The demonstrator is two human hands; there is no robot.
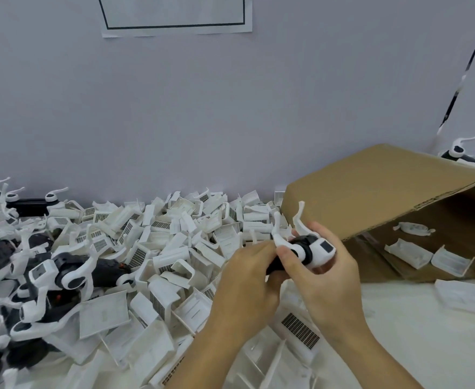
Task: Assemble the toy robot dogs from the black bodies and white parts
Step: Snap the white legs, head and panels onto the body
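Note:
Both hands hold one toy robot dog (306, 249) above the table, just left of the cardboard box. Its body is black, its head is white with a dark screen facing right, and two white legs stick upward. My left hand (247, 279) grips the black rear of the body from the left. My right hand (326, 273) wraps round the head end from below, thumb on the white leg joint. A heap of white shell parts (157, 248) covers the table to the left. Black-and-white dogs (62, 273) lie piled at the far left.
A brown cardboard box (371, 197) lies on its side at the right, its opening towards me, with a few white parts (410, 248) inside. More white parts (466, 296) lie on the white table at right. A grey wall closes the back.

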